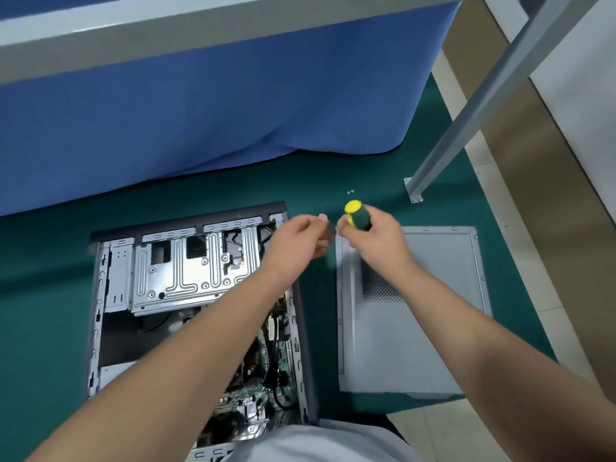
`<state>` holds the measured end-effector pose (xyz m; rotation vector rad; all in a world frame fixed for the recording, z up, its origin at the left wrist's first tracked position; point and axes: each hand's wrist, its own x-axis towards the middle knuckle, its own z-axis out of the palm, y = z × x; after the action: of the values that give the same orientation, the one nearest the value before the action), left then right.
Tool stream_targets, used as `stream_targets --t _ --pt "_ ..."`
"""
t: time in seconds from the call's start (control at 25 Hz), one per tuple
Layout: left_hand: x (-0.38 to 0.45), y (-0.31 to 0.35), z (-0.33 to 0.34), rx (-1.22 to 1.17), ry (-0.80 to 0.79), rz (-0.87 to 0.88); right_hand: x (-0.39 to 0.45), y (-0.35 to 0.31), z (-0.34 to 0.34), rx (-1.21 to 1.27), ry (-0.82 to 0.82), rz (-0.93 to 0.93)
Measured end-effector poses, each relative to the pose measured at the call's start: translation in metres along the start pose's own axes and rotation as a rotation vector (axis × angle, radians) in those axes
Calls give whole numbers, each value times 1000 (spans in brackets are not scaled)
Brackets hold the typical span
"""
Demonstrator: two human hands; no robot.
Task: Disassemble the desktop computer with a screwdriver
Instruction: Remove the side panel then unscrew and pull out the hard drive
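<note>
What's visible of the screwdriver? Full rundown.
The screwdriver shows only its handle: stubby, dark green with a yellow end cap, looking like plastic or rubber. It tilts up and to the left, cap uppermost. The right hand grips it, fingers wrapped round the lower part, above the far left corner of the removed grey side panel. Shaft and tip are blurred between the hands, so unreadable.

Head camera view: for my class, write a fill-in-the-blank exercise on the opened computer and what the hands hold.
1. The right hand grips a screwdriver whose handle is green and ____.
2. The open computer case lies on a ____ mat.
3. The removed side panel lies to the ____ of the case.
4. Two loose screws lie on the mat, ____ from the person than the hands.

Missing words: yellow; green; right; farther
</note>
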<state>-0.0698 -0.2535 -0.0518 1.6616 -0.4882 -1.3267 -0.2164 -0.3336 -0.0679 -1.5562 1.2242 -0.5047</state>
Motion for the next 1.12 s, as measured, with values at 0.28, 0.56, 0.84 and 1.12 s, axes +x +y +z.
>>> stream_targets --t 0.28,0.56,0.84,1.12 --pt "66 -3 -67 1300 201 374 102 42 -22 -24 144 442" --pt "75 -33 -66 1351 423 568 179 66 -3 -283 125 505" --pt "75 -38 -66 1358 474 624 198 88 12 -307 212 441" --pt "74 -35 -66 1346 466 595 192 84 12 -420 173 423"
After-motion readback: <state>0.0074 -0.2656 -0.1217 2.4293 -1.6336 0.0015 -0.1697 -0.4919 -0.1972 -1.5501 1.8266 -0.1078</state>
